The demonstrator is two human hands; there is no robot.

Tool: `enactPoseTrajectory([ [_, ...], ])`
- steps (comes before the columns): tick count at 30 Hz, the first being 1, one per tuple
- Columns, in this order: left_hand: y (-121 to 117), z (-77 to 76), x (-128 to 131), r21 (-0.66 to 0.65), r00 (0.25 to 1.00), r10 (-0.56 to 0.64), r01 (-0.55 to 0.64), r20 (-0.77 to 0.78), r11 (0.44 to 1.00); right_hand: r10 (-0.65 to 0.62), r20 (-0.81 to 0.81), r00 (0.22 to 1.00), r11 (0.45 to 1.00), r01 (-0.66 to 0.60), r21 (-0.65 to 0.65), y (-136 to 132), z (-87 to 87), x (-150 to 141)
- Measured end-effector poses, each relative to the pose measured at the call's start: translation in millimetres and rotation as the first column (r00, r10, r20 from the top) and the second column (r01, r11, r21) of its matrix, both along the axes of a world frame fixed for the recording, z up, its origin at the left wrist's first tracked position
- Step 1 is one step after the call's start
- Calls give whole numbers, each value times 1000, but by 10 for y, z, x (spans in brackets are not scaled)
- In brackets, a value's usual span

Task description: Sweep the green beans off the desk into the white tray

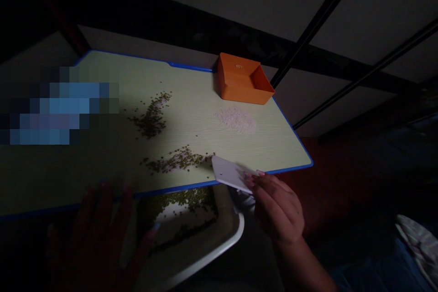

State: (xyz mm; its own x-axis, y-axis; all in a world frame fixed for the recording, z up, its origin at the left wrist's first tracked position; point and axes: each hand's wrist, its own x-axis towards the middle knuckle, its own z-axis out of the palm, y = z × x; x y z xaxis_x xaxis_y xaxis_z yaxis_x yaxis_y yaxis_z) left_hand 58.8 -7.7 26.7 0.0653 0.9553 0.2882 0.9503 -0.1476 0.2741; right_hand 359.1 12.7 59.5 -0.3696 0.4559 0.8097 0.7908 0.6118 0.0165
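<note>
My right hand (278,205) grips a flat white plastic scraper (231,171) with a small hole near its corner. The scraper's end is over the table's near blue edge, beside a strip of green beans mixed with white grains (181,159). A second bean-and-grain heap (150,118) lies farther back on the left. My left hand (99,228), dim in shadow, has its fingers spread at the near edge, by the left side of a white tub (239,228). Green beans (195,198) cover part of the tub's floor. A pile of white rice-like grains (236,119) sits at the right.
An orange open box (244,84) stands at the table's back right. The pale table (191,100) has a blue rim. A blurred-out blue patch (65,105) covers the left side. Behind is a tiled wall (239,0); striped cloth (417,242) shows at lower right.
</note>
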Motion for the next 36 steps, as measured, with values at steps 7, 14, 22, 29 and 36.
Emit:
enactPoseTrajectory([
  [7,-1,8,16,-11,1000,10,-10,12,1000,24,-17,1000,999,-24,22,126,-29,37],
  [14,5,-12,-9,-34,1000,8,-8,-2,999,47,-67,997,999,-48,-17,284,-21,0],
  [22,-3,-1,6,-14,1000,12,-12,-1,1000,45,-48,998,996,-48,-69,85,-39,105],
  [29,3,3,7,-20,1000,17,-17,1,1000,84,-46,995,994,-87,-68,-65,9,85],
  [36,-4,4,17,-9,1000,26,-26,5,1000,59,-93,994,994,-67,-92,-72,22,74],
])
